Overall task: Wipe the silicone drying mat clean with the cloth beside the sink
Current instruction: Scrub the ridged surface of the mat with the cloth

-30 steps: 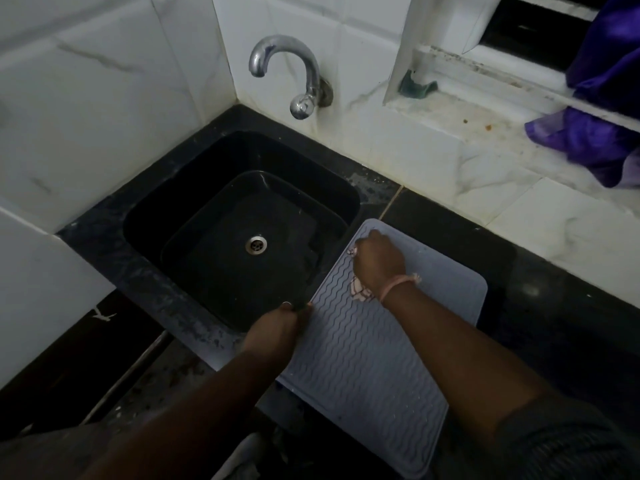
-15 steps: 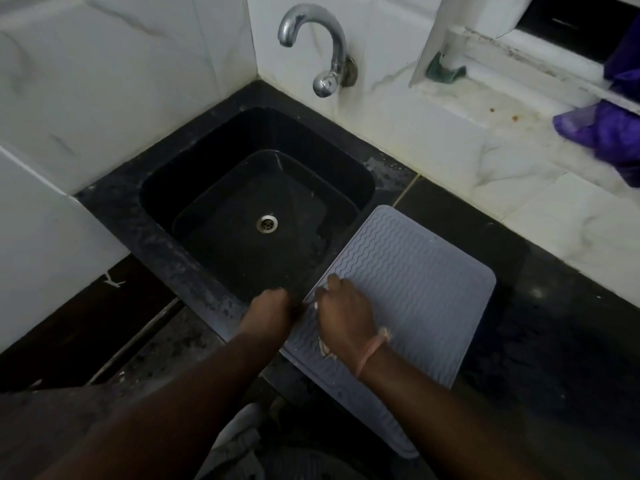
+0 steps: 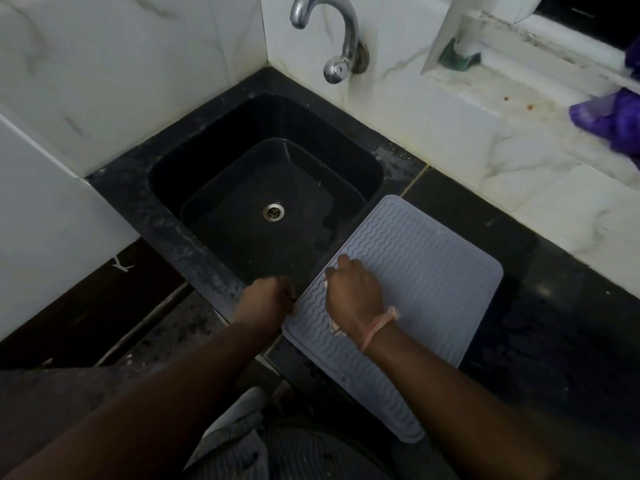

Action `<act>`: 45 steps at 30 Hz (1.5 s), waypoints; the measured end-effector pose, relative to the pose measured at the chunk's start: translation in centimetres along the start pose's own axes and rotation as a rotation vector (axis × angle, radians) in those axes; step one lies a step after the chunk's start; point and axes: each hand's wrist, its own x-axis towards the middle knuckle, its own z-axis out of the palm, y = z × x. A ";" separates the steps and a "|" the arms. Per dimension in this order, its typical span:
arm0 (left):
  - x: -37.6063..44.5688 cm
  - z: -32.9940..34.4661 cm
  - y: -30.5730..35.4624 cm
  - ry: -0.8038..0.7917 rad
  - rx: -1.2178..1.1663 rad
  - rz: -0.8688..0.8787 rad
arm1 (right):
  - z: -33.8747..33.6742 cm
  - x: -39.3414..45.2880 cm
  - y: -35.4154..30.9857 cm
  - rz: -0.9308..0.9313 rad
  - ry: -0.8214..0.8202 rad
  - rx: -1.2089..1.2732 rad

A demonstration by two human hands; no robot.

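Note:
A grey silicone drying mat with wavy ridges lies on the black counter, right of the sink, its near end hanging past the counter edge. My right hand rests on the mat's left part and grips a small pale cloth; only bits of the cloth show under the palm and at the fingers. My left hand pinches the mat's left edge by the sink rim.
A black sink with a metal drain lies left of the mat, under a chrome tap. White marble tiles line the walls. A purple cloth lies on the window ledge at the far right. Dark counter stretches right of the mat.
My right hand with the cloth slid from the mat's far left corner toward me along its left side. My left hand stays on the mat's edge.

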 end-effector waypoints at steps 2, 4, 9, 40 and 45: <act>0.1 0.1 0.0 0.028 -0.020 -0.022 | 0.4 -2.1 -2.0 -0.048 -0.014 0.028; 0.2 0.1 0.1 0.049 -0.028 -0.044 | 1.0 -3.7 -3.7 -0.122 -0.012 0.039; 0.1 0.2 0.2 0.025 -0.027 -0.057 | 1.6 -3.7 -2.9 -0.173 0.031 0.038; 1.4 -0.9 1.4 -0.129 0.062 -0.127 | -0.1 -0.7 1.3 -0.101 -0.001 -0.107; 1.3 -0.7 1.7 -0.079 0.148 -0.076 | 0.9 -4.4 -2.6 -0.264 -0.018 -0.036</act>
